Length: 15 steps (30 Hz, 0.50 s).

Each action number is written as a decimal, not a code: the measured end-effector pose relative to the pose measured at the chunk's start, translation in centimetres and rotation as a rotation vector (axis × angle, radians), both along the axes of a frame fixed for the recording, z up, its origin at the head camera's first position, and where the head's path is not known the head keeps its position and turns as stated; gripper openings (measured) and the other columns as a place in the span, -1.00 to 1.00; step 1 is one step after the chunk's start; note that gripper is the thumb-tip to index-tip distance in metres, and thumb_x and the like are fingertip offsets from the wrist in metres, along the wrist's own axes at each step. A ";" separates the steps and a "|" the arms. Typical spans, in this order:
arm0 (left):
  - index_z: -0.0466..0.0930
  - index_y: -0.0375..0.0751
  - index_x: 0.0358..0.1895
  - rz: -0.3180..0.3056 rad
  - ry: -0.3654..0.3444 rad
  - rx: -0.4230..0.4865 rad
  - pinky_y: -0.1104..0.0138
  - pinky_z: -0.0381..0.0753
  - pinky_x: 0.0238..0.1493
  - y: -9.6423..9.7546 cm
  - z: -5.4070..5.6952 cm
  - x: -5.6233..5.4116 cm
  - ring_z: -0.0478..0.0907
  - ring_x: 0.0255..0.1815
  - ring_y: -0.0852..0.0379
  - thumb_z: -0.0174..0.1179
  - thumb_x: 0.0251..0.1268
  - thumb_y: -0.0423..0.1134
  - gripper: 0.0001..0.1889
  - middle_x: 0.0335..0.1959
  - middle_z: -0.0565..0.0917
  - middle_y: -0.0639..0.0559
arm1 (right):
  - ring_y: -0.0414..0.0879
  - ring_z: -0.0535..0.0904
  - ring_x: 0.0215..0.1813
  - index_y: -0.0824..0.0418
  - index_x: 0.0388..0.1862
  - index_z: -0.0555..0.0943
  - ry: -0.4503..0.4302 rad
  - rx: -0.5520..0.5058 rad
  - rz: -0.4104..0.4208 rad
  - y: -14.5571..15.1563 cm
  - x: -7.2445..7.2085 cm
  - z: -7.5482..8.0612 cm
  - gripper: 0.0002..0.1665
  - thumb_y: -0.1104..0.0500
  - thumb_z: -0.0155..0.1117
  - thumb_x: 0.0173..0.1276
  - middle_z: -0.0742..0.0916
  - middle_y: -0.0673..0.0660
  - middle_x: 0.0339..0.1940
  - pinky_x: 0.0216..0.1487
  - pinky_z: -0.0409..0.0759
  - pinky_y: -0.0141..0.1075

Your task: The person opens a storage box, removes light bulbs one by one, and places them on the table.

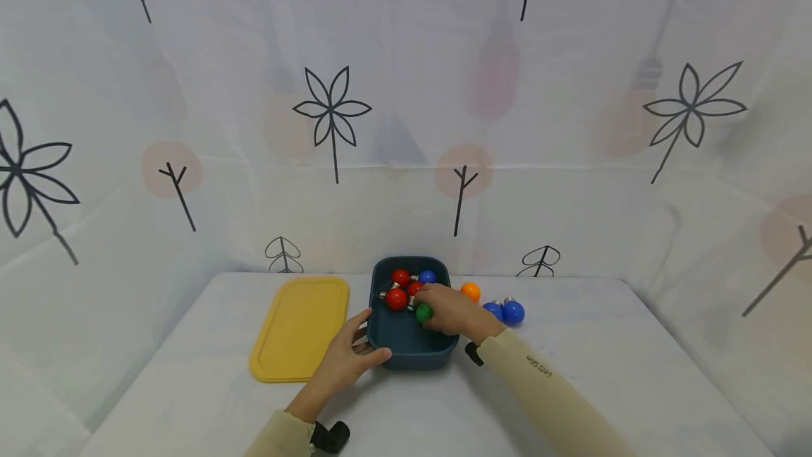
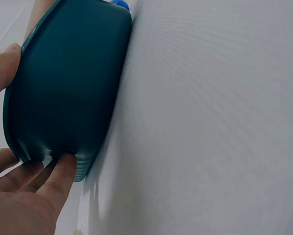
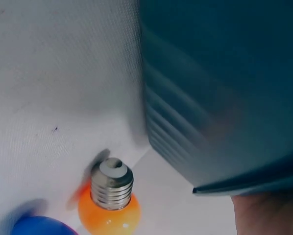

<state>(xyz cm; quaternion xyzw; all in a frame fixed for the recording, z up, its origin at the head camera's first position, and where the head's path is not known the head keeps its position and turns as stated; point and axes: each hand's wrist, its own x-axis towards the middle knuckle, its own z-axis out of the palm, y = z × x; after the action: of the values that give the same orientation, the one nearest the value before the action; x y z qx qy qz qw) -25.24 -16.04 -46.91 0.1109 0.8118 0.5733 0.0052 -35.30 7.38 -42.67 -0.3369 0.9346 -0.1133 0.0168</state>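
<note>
A dark teal box (image 1: pixel 415 360) stands on the white table with several red bulbs (image 1: pixel 396 299) and a blue bulb (image 1: pixel 427 276) in its far part. My left hand (image 1: pixel 345 352) holds the box by its near left side, thumb at the rim and fingers against the wall, as the left wrist view shows. Inside the box, my right hand (image 1: pixel 452 310) grips a green bulb (image 1: pixel 423 313) just over the floor of the box. The fingertips of that hand are partly hidden behind the bulb. In the right wrist view the box wall hides most of the hand.
A yellow tray or lid (image 1: pixel 298 330) lies left of the box. Right of the box, beyond my right forearm, are an orange bulb (image 1: pixel 470 292) and two blue bulbs (image 1: pixel 513 312). A patterned white cloth (image 1: pixel 406 217) hangs behind the table.
</note>
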 end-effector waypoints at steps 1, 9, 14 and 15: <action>0.06 -0.16 0.49 -0.006 0.000 0.002 0.05 0.47 0.18 0.1 0.5 0.3 0.32 0.32 -0.28 0.40 0.10 -0.05 -0.07 0.46 0.13 -0.27 | -0.10 0.49 0.03 0.10 0.07 0.62 -0.001 0.006 0.003 -0.1 0.1 0.0 -0.56 0.14 0.44 0.19 0.62 0.00 0.02 0.13 0.56 -0.13; 0.06 -0.15 0.49 -0.004 0.004 -0.001 0.05 0.47 0.18 -0.1 -0.3 -0.2 0.31 0.33 -0.27 0.39 0.12 -0.08 -0.09 0.46 0.13 -0.25 | -0.11 0.48 0.06 0.11 0.11 0.61 -0.008 0.023 0.025 -0.7 0.5 0.0 -0.54 0.15 0.42 0.20 0.61 -0.02 0.03 0.18 0.53 -0.15; 0.08 -0.12 0.49 -0.004 0.003 0.011 0.06 0.47 0.20 -0.1 -0.5 -0.4 0.30 0.34 -0.24 0.39 0.12 -0.08 -0.09 0.47 0.13 -0.21 | -0.13 0.48 0.00 0.12 0.09 0.61 -0.005 -0.007 0.047 -0.6 0.5 -0.1 -0.55 0.13 0.42 0.20 0.61 -0.02 0.00 0.15 0.55 -0.16; 0.07 -0.13 0.49 -0.006 0.005 0.016 0.05 0.46 0.20 -0.1 -0.5 -0.4 0.30 0.34 -0.24 0.39 0.12 -0.09 -0.09 0.47 0.13 -0.21 | -0.13 0.48 0.00 0.13 0.09 0.61 -0.006 -0.014 0.052 -0.5 0.4 -0.1 -0.56 0.13 0.42 0.21 0.61 -0.03 -0.01 0.15 0.55 -0.17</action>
<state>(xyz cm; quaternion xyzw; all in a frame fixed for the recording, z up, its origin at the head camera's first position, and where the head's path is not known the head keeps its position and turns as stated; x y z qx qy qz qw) -25.64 -16.15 -47.41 0.1147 0.8069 0.5794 0.0041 -34.86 6.85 -42.76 -0.3607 0.9247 -0.1204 0.0202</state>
